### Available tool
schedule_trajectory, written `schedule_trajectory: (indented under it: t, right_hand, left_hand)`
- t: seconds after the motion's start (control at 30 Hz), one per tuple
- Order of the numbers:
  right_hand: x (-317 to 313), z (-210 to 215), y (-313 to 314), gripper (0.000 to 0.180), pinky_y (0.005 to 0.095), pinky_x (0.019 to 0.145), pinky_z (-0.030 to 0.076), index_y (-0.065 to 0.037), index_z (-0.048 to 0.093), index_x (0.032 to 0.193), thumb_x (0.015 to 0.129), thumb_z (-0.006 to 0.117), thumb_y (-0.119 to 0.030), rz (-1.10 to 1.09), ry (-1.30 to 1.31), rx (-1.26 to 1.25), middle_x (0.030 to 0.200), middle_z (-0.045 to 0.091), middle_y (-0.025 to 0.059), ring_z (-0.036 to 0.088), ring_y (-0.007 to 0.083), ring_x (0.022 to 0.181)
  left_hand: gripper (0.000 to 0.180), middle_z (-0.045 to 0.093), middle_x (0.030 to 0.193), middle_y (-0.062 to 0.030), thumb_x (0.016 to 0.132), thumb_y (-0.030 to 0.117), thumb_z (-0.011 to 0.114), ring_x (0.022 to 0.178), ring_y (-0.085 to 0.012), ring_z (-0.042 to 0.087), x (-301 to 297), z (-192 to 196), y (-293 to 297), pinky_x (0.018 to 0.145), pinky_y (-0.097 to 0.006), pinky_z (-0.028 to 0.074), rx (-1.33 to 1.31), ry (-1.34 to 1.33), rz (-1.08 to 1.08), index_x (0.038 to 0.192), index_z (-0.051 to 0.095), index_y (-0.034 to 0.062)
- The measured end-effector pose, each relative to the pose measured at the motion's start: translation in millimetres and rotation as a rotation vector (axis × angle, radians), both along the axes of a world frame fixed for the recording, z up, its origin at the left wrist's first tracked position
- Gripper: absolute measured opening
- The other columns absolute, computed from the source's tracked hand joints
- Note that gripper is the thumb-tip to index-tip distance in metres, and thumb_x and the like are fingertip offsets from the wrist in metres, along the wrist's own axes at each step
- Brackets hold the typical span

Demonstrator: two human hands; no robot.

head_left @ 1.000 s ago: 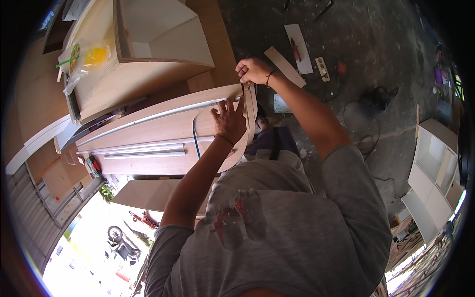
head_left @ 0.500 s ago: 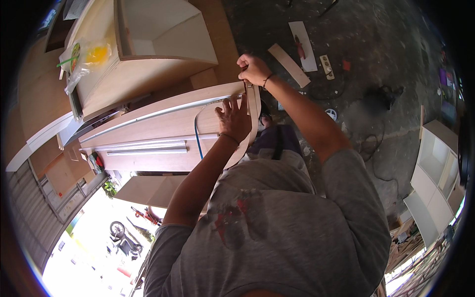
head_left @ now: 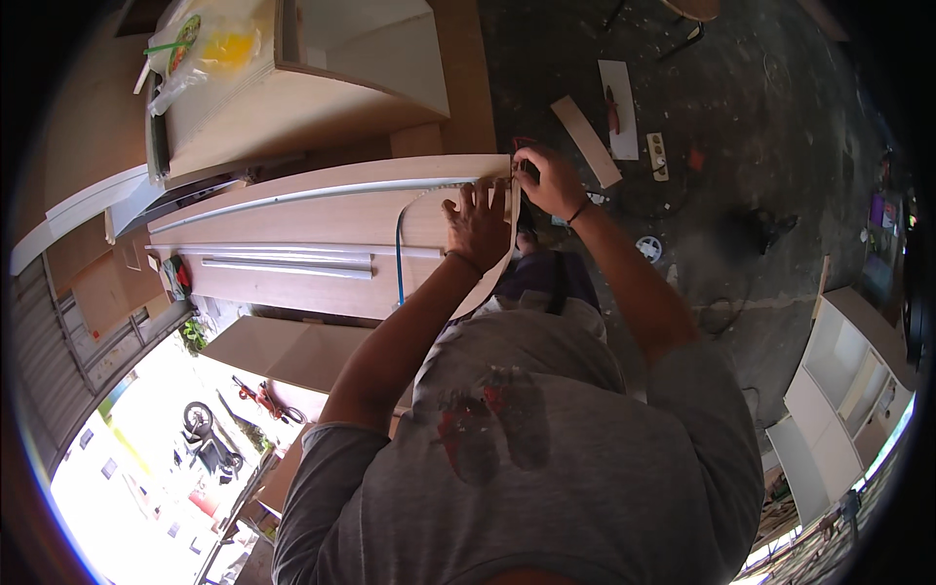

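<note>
A long, pale wooden panel (head_left: 312,214) lies in front of me, with a slim silver metal strip (head_left: 322,203) along its far side. My left hand (head_left: 478,232) rests on the panel's right end with fingers spread, the tips over the strip's end. A thin curved band (head_left: 400,255), blue below and pale toward the top, bends across the panel to that hand; it looks like a tape measure blade. At the panel's right edge, my right hand (head_left: 552,183) is closed, its fingertips pinched beside the corner. Something thin and dark red (head_left: 522,142) shows there, too small to name.
More silver strips (head_left: 302,255) lie on the panel. Beyond stands a wooden cabinet box (head_left: 322,107) with a plastic bag (head_left: 219,58) on it. On the dark floor to the right are boards (head_left: 585,141), red-handled pliers (head_left: 611,109), a socket strip (head_left: 657,156) and a white roll (head_left: 648,250).
My right hand has come down and nearer, from above the panel's corner to its right edge. My left hand stays on the strip's end. The whole view has shifted a little.
</note>
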State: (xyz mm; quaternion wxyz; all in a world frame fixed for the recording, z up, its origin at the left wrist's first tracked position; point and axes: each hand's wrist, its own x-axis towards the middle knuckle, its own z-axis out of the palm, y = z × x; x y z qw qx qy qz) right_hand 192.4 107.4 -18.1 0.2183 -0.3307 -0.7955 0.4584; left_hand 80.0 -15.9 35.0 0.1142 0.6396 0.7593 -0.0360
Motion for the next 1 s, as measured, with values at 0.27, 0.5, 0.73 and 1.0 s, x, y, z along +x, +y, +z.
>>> schedule_trajectory:
  t: [0.27, 0.5, 0.73, 1.0]
  right_hand:
    - [-1, 3, 18, 0.024, 0.0389, 0.064, 0.045, -0.003, 0.051, 0.077, 0.067, 0.069, -0.014, 0.143, -0.039, 0.204, 0.076, 0.056, 0.0127, 0.056, 0.0332, 0.075]
    - [-21, 7, 6, 0.032, 0.0414, 0.064, 0.046, -0.004, 0.050, 0.074, 0.059, 0.072, -0.022, -0.012, -0.254, 0.042, 0.074, 0.057, 0.0144, 0.056, 0.0345, 0.072]
    - [-24, 6, -1, 0.034, 0.0422, 0.066, 0.047, -0.004, 0.051, 0.079, 0.059, 0.072, -0.022, -0.082, -0.325, -0.024, 0.079, 0.057, 0.0164, 0.058, 0.0346, 0.077]
    - [-23, 8, -7, 0.033, 0.0420, 0.066, 0.046, -0.003, 0.050, 0.078, 0.060, 0.071, -0.022, -0.143, -0.297, -0.047, 0.077, 0.056, 0.0159, 0.057, 0.0344, 0.077]
  left_hand:
    - [0.060, 0.041, 0.123, -0.0095, 0.069, 0.020, 0.056, 0.115, -0.0292, 0.038, -1, -3, -6, 0.080, -0.052, 0.034, 0.011, -0.089, 0.041, 0.126, 0.041, 0.0114]
    - [0.051, 0.043, 0.121, -0.0079, 0.070, 0.015, 0.056, 0.116, -0.0266, 0.038, -8, -8, -8, 0.086, -0.048, 0.030, 0.150, -0.224, 0.112, 0.119, 0.047, 0.0113]
    - [0.029, 0.053, 0.106, -0.0007, 0.077, 0.019, 0.060, 0.101, -0.0221, 0.049, -60, -14, -10, 0.081, -0.046, 0.032, 0.250, -0.061, 0.294, 0.106, 0.057, 0.0192]
    - [0.004, 0.060, 0.082, -0.0039, 0.076, 0.015, 0.062, 0.083, -0.0262, 0.058, -91, -22, 3, 0.073, -0.044, 0.038, 0.205, -0.325, 0.228, 0.079, 0.060, 0.0145]
